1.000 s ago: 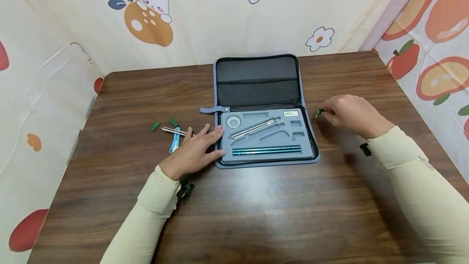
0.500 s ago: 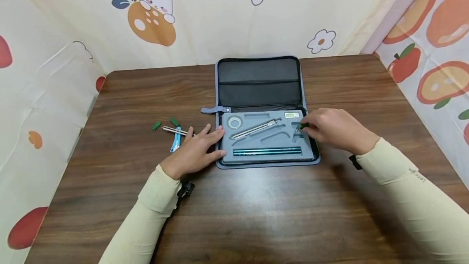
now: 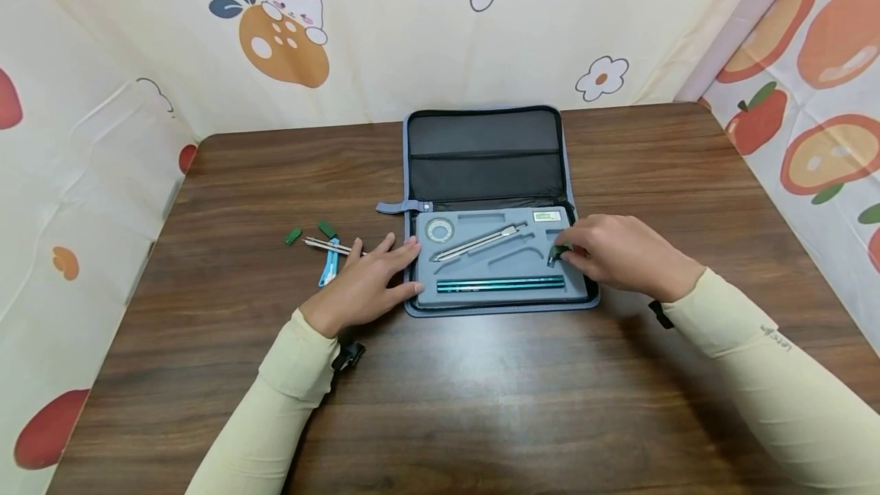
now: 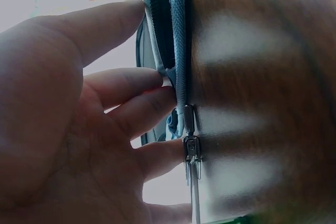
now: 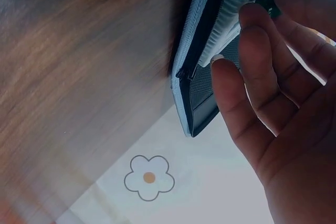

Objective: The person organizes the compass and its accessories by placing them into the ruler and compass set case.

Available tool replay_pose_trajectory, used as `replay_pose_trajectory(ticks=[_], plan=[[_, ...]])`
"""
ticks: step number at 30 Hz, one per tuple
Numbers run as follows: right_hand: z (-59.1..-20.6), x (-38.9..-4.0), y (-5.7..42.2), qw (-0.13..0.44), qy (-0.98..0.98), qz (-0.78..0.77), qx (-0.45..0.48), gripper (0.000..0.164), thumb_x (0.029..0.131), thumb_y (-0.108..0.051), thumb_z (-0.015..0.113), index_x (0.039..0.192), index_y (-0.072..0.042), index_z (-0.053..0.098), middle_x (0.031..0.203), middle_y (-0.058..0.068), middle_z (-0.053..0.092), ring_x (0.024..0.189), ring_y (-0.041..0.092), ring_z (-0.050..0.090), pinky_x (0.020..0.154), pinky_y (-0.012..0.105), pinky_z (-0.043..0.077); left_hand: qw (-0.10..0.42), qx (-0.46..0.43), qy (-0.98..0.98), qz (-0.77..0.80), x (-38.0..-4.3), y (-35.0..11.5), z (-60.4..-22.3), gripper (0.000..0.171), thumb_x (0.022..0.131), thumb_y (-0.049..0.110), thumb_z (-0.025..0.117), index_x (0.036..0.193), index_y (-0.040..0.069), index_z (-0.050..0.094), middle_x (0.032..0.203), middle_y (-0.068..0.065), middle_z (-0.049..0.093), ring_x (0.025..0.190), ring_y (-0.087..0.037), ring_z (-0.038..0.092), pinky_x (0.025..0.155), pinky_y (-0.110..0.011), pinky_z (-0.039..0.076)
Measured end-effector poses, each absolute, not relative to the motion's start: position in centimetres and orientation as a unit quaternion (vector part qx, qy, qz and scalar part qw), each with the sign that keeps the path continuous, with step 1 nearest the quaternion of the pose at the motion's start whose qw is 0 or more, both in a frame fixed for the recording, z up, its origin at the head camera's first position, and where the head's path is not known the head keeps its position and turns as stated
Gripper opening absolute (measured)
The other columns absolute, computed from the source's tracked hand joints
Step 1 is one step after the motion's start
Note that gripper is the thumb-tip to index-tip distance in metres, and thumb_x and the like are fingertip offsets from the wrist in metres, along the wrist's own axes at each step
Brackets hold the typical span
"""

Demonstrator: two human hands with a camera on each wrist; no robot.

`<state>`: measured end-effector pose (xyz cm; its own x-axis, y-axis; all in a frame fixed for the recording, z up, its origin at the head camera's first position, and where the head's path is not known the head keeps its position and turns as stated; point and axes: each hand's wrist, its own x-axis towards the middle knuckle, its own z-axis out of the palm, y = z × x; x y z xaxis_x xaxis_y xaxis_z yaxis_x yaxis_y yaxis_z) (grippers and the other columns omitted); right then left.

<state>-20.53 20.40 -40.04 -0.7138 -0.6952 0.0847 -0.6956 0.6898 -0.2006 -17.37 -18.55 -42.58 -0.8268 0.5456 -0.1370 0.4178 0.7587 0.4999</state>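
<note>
My right hand pinches a small dark green piece between thumb and fingertips, right at the angled slot on the right side of the grey-blue tray. The right wrist view shows the same green piece partly hidden by the fingers. That tray lies in an open zip case and bears a silver compass and dark teal pencils. My left hand rests with spread, straight fingers against the case's left edge. Under its fingers lies another silver metal compass, its head visible in the left wrist view.
Left of the case are a light blue tool and two small green pieces, one apart and one by the blue tool. A pale ring and a small white-green block sit in the tray. Patterned cloth borders the brown table.
My right hand has moved left from the table beside the case to over the tray's right side, bringing the green piece along and lowering it at the slot. My left hand has stayed put.
</note>
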Motion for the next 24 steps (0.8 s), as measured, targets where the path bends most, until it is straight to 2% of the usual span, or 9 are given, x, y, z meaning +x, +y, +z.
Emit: replay_pose_trajectory(ticks=[15, 24], plan=[[-40.33, -20.46, 20.43, -0.016, -0.923, 0.102, 0.371, 0.015, 0.088, -0.01, 0.077, 0.102, -0.012, 0.078, 0.096, 0.001, 0.073, 0.076, 0.01, 0.063, 0.066, 0.038, 0.056, 0.137, 0.261, 0.926, 0.235, -17.31, -18.59, -42.7, 0.064, 0.102, 0.04, 0.059, 0.156, 0.012, 0.036, 0.16, -0.002, 0.033, 0.15, -0.034, 0.018, 0.112, -0.071, 0.001], [-40.33, -20.38, 20.38, -0.004, -0.922, 0.104, 0.372, 0.014, 0.087, -0.009, 0.076, 0.101, -0.012, 0.078, 0.096, 0.001, 0.073, 0.077, 0.01, 0.064, 0.064, 0.038, 0.056, 0.135, 0.264, 0.925, 0.237, -17.39, -18.65, -42.75, 0.064, 0.102, 0.04, 0.059, 0.156, 0.013, 0.036, 0.159, -0.002, 0.033, 0.15, -0.034, 0.018, 0.112, -0.071, 0.0]])
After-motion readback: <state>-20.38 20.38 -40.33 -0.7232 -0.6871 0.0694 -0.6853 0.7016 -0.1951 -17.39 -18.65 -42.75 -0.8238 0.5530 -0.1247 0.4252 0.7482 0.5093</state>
